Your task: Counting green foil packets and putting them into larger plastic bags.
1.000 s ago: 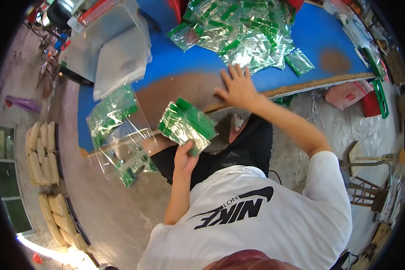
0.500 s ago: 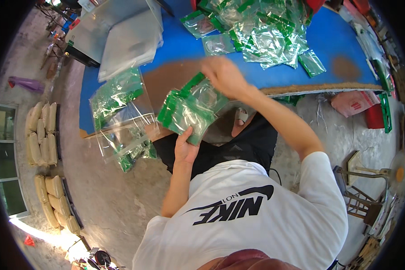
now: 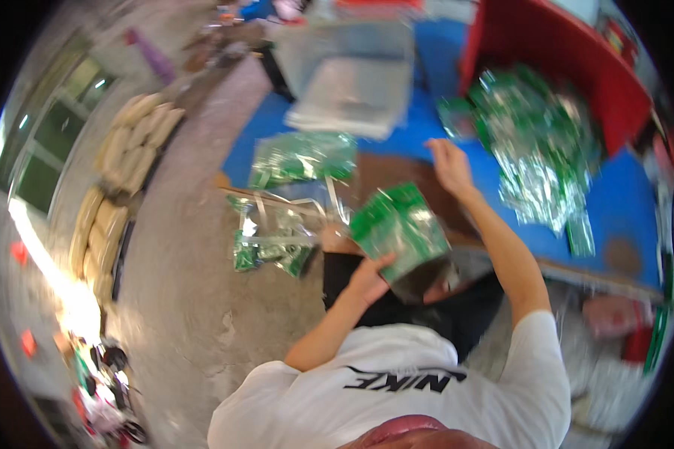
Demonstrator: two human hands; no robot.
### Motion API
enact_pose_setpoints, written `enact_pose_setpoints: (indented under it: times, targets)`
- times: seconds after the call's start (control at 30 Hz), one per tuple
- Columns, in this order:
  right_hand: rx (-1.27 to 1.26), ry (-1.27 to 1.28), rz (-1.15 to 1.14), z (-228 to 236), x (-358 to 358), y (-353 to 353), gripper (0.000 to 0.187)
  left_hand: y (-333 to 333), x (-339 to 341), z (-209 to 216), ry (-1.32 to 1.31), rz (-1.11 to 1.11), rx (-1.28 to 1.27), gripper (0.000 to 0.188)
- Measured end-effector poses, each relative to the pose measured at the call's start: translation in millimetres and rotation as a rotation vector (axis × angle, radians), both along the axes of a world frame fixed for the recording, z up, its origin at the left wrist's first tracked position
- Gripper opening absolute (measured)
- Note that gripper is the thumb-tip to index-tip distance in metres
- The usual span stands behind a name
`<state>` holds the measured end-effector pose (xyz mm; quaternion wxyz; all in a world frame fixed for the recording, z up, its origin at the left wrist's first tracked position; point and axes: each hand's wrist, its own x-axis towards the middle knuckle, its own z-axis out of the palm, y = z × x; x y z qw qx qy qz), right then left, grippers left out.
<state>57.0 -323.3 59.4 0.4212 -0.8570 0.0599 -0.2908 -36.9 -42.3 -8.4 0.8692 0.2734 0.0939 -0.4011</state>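
Note:
My left hand (image 3: 370, 280) grips a small stack of flat clear plastic packets (image 3: 401, 230) with green top strips, thumb laid over the front. My right hand (image 3: 452, 169) is raised over the brown patch of the table, apart from the stack. Its fingers look bent but are smeared by motion, and I see no packet in it. Beyond it to the right lies a big heap of similar green and clear packets (image 3: 535, 142). Left of the held stack, a large clear bag (image 3: 299, 168) with green packets inside lies on the table, hanging over its front edge.
The blue tabletop (image 3: 468, 206) has a worn front edge. A clear plastic bin (image 3: 352, 90) holding clear sheets stands at the back. A red panel (image 3: 562, 67) rises behind the heap. Stacked tan sacks (image 3: 135, 142) stand on the floor at left, with a pink bag (image 3: 610, 314) below the table's right.
My view has turned, shifting the scene. My right hand has drawn away from the packets in my left hand, toward the heap side. The left hand keeps its grip.

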Motion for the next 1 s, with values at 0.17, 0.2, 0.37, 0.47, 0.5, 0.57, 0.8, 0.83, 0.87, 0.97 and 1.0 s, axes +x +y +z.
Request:
enact_pose_setpoints:
  times: [0.17,0.2,0.37,0.47,0.5,0.57,0.8,0.83,0.87,0.97,1.0]
  targets:
    - [-0.767,0.275,-0.172,-31,13,-69,0.069,13,-3,2,-0.033,-0.032,-0.12,0.05]
    - [-0.744,0.274,-0.092,-29,3,-55,0.068,18,1,5,-0.04,-0.018,-0.126,0.05]
    - [-0.549,0.185,0.222,10,-93,23,0.042,23,-4,0,-0.038,0.009,-0.136,0.047]
    - [-0.109,0.206,0.25,17,-136,46,0.039,4,7,0,-0.014,-0.065,-0.073,0.048]
    - [-0.06,0.176,0.287,13,-140,54,0.038,-4,5,4,-0.023,-0.033,-0.074,0.05]
    - [0.105,0.23,0.35,20,-145,62,0.037,-3,1,10,-0.014,-0.02,0.027,0.051]
    - [-0.35,-0.11,-0.556,9,-119,-72,0.053,5,3,4,0.007,-0.106,-0.038,0.05]
    - [-0.53,0.026,-0.787,3,-121,-103,0.059,4,1,10,0.021,-0.091,0.021,0.057]
    - [-0.703,0.172,-1.007,-5,-124,-120,0.064,6,-1,7,0.004,-0.098,0.025,0.057]
    - [-0.737,0.475,-0.805,-35,-131,-112,0.071,12,-4,-6,0.069,-0.125,-0.109,0.06]
    - [-0.72,0.503,-0.549,-40,-128,-102,0.072,12,1,-7,0.061,-0.122,-0.106,0.06]
